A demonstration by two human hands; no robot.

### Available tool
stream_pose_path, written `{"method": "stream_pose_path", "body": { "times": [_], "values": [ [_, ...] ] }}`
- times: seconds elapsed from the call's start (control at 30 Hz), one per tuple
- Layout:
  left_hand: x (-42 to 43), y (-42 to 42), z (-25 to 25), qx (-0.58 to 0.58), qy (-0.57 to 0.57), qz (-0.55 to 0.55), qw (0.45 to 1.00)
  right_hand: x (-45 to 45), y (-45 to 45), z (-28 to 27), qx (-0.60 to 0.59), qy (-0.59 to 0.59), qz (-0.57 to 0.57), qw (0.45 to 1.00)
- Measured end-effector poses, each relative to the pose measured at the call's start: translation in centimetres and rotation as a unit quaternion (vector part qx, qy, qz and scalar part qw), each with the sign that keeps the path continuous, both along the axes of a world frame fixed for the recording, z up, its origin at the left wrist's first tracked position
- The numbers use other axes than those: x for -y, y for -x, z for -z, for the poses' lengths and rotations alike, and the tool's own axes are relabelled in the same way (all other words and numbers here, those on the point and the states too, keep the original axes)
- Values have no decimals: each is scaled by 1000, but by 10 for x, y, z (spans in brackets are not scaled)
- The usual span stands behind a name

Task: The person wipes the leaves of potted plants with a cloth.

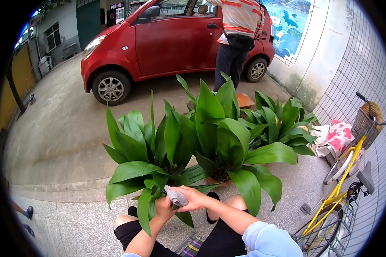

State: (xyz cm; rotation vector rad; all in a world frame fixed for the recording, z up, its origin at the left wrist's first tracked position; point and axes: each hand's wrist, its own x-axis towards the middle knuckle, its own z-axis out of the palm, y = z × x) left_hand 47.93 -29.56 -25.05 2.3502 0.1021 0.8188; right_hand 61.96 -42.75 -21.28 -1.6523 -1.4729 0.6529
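A grey cloth [176, 196] is bunched in my right hand [194, 198], its fingers closed around it. Close beside it, my left hand [163, 209] is closed at a green leaf low on the left potted plant [135, 173]; its fingertips are partly hidden. The two hands almost touch at the cloth. Broad glossy leaves rise in front of and around both hands. Just to the right grows another leafy plant [227, 141] in a reddish-brown pot [221, 179], mostly covered by its foliage.
More plants [283, 120] stand behind on the right. A yellow bicycle [336, 188] leans by the tiled wall, near a floral cloth [336, 135]. Beyond the plants is a red car [171, 47] with a person [238, 34] beside it. A striped seat [192, 247] shows between my legs.
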Motion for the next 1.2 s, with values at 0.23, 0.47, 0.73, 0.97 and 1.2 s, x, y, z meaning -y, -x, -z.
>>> {"method": "stream_pose_path", "body": {
  "times": [0.23,0.47,0.73,0.97,1.2],
  "values": [
    [-3,-3,10,21,-27,-24,999,0,6,9,45,-33,94,994],
    [0,-5,-10,27,-25,-35,999,8,-4,-13,43,-43,125,990],
    [7,-8,-32,25,7,-44,999,15,-10,-13,-63,-83,143,984],
    [3,-5,-9,-83,51,-10,995,15,-3,-7,-263,-94,90,956],
    [1,0,-9,-130,147,11,981,20,-1,-2,-390,-57,54,917]
  ]
}}
